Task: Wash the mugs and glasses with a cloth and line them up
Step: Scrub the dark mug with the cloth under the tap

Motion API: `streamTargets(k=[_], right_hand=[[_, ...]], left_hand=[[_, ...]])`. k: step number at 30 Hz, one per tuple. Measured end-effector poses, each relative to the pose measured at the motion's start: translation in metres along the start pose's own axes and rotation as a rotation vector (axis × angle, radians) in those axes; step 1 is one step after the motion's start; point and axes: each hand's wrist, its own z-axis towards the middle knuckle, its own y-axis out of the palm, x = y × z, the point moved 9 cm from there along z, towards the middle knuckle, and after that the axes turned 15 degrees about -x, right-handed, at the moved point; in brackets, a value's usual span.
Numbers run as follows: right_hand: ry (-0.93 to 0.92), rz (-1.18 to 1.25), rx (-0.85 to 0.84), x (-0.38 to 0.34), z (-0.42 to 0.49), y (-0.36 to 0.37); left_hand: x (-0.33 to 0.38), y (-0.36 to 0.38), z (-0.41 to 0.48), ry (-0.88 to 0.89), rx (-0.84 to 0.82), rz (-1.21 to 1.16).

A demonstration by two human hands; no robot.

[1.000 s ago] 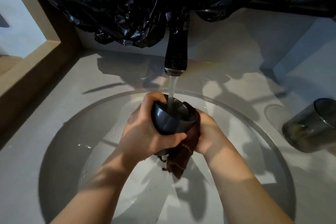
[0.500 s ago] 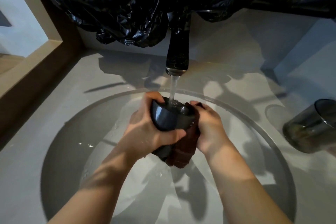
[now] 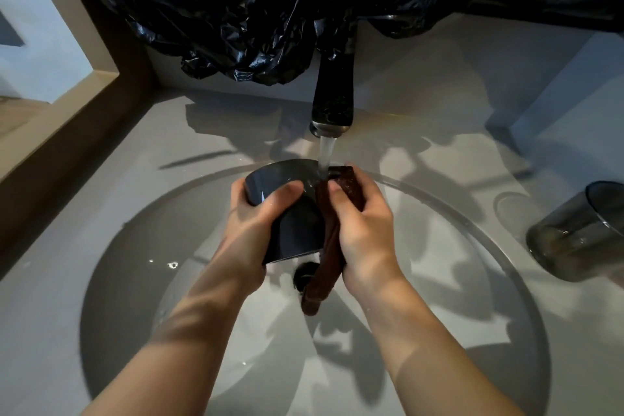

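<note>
mug (image 3: 293,226): dark, glossy, tilted, above basin centre
cloth (image 3: 332,246): brown, wet, against the mug's right side, tail hanging
glass (image 3: 580,233): smoky grey, at counter's right edge

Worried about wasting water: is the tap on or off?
On: water streams from the tap onto the mug and cloth.

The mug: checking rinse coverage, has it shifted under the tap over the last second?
Yes. The mug has shifted left of the tap; the stream now lands at its right edge, by the cloth.
</note>
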Motion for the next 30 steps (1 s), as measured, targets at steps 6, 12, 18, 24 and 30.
streamTargets(k=[6, 12, 18, 24, 30], right_hand=[[-0.04, -0.173, 0.159, -0.009, 0.002, -0.023], [0.06, 0.059, 0.048, 0.003, 0.005, -0.015], [0.089, 0.088, 0.099, 0.007, -0.002, -0.014], [0.13, 0.407, -0.218, 0.016, 0.0, 0.02], [0.115, 0.236, -0.059, 0.023, 0.009, -0.001]], left_hand=[[0.004, 0.004, -0.002, 0.05, 0.004, 0.099], [0.001, 0.006, -0.002, 0.038, -0.019, 0.128], [-0.006, 0.003, -0.003, 0.007, 0.077, 0.005], [-0.009, -0.003, 0.003, -0.05, 0.069, -0.154], [-0.002, -0.002, -0.001, 0.026, 0.093, 0.044]])
